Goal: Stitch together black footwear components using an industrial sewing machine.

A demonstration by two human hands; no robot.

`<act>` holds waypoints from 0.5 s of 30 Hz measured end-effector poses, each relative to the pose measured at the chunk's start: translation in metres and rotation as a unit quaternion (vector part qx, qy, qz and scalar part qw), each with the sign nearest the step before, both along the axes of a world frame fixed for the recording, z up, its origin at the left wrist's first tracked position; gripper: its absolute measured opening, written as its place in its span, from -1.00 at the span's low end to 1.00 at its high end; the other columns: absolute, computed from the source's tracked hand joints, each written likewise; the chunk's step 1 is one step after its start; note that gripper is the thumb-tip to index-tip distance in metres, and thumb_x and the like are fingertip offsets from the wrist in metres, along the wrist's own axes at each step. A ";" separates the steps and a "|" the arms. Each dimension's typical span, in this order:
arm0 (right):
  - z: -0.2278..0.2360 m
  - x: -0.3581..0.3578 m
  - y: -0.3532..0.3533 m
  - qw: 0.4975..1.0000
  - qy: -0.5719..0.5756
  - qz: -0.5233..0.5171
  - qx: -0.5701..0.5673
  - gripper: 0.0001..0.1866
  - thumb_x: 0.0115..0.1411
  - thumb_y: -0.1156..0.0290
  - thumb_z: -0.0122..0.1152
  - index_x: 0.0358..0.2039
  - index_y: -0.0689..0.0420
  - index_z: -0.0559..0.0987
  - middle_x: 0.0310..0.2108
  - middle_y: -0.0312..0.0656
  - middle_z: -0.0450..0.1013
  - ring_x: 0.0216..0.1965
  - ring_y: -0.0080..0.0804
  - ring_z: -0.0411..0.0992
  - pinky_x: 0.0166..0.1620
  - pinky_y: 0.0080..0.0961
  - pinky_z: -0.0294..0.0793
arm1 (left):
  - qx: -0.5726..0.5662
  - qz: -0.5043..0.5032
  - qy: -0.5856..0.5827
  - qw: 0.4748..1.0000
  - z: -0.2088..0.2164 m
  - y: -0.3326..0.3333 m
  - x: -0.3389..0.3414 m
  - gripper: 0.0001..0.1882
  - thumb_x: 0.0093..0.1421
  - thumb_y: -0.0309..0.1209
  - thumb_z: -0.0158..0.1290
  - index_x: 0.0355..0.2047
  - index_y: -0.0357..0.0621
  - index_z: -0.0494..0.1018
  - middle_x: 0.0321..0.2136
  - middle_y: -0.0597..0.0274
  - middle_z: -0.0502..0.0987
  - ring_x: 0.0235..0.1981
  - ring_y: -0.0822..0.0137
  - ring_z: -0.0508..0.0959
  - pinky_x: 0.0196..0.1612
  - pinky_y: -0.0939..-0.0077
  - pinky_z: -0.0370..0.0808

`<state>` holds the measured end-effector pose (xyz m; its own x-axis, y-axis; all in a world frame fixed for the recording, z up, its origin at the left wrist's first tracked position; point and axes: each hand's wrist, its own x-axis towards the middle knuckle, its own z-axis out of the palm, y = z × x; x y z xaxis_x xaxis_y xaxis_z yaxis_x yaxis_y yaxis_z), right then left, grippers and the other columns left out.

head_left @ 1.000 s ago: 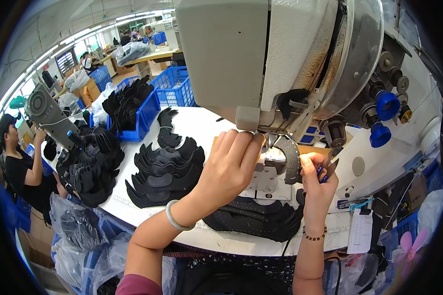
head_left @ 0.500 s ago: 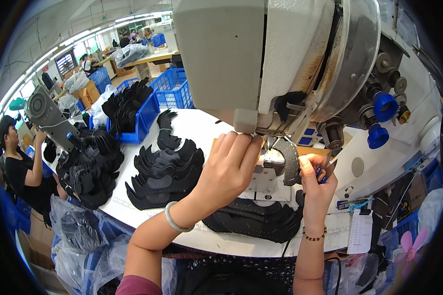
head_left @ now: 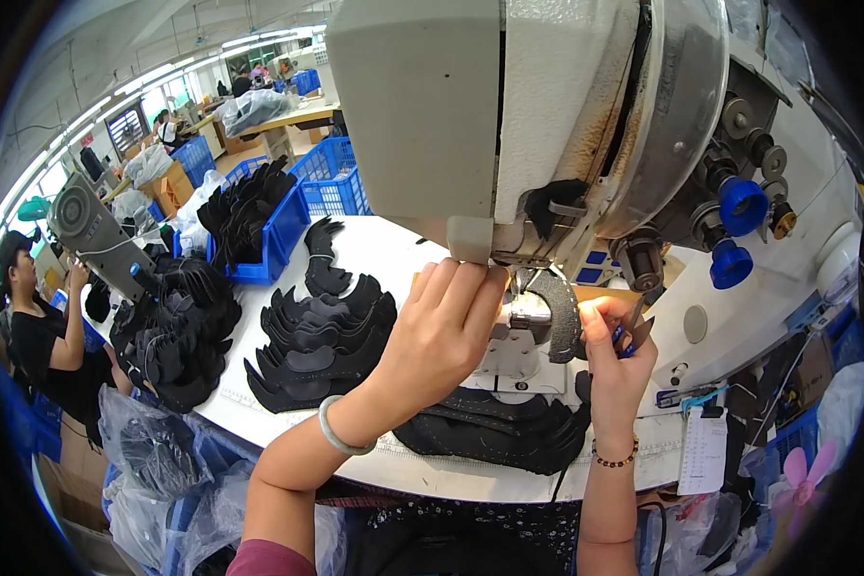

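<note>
A curved black fabric piece (head_left: pixel 564 312) arches over the post of the sewing machine (head_left: pixel 418 115), beneath its needle area. My left hand (head_left: pixel 448 322) is at the left of the needle area, fingers bent and pressed together. Its fingertips are hidden, so what they grip cannot be made out. On the other side my right hand (head_left: pixel 616 360) is closed around small blue-handled scissors (head_left: pixel 628 342), blades pointing up. Its thumb and fingertips are at the right edge of the curved piece. Below the post lie stacked black curved pieces (head_left: pixel 494 432).
More black pieces (head_left: pixel 322 346) are piled on the white table (head_left: pixel 379 240) at left, near a blue bin (head_left: pixel 283 235). A co-worker (head_left: pixel 53 326) is at far left beside another machine (head_left: pixel 96 230). Thread knobs (head_left: pixel 739 206) jut out at upper right. A tag (head_left: pixel 703 451) hangs at the front edge.
The view has shifted slightly, so the machine appears a little further left. Both hands keep nearly the same place at the curved piece, and the scissors stay in my right hand.
</note>
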<state>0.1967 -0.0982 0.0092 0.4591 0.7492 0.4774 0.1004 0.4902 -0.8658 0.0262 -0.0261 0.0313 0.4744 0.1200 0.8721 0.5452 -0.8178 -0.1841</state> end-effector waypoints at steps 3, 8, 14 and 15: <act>-0.002 0.001 0.001 0.995 -0.092 -0.029 0.027 -0.92 0.16 0.48 0.19 -0.41 0.21 0.49 -0.54 -0.47 0.32 -0.57 -0.80 0.10 -0.50 -0.80 0.08 | -0.016 0.000 0.006 1.000 0.002 -0.002 0.000 -0.66 -0.06 -0.55 0.04 -0.22 -0.46 0.42 -0.39 0.09 0.33 -0.40 0.20 0.37 -0.33 0.40 0.34; -0.005 -0.003 0.004 0.992 -0.117 -0.013 0.045 -0.94 0.14 0.53 0.19 -0.43 0.19 0.48 -0.57 -0.49 0.28 -0.60 -0.82 0.05 -0.54 -0.78 0.02 | -0.037 0.014 -0.003 0.999 0.006 -0.008 0.000 -0.73 -0.07 -0.67 0.15 -0.30 -0.41 0.44 -0.40 0.07 0.40 -0.39 0.12 0.44 -0.34 0.34 0.40; -0.004 -0.003 0.002 0.991 -0.119 -0.017 0.050 -0.94 0.14 0.54 0.18 -0.43 0.19 0.47 -0.58 -0.49 0.28 -0.60 -0.82 0.05 -0.54 -0.78 0.01 | -0.005 0.014 0.013 1.000 0.002 -0.003 0.000 -0.63 -0.09 -0.55 0.03 -0.21 -0.45 0.42 -0.39 0.11 0.33 -0.40 0.22 0.37 -0.35 0.43 0.33; -0.004 -0.003 0.002 0.992 -0.117 -0.019 0.050 -0.94 0.14 0.54 0.18 -0.43 0.19 0.47 -0.58 -0.48 0.28 -0.60 -0.82 0.05 -0.54 -0.78 0.01 | -0.005 0.014 0.012 1.000 0.003 -0.004 0.000 -0.63 -0.09 -0.55 0.03 -0.21 -0.45 0.42 -0.39 0.11 0.33 -0.40 0.22 0.37 -0.35 0.43 0.33</act>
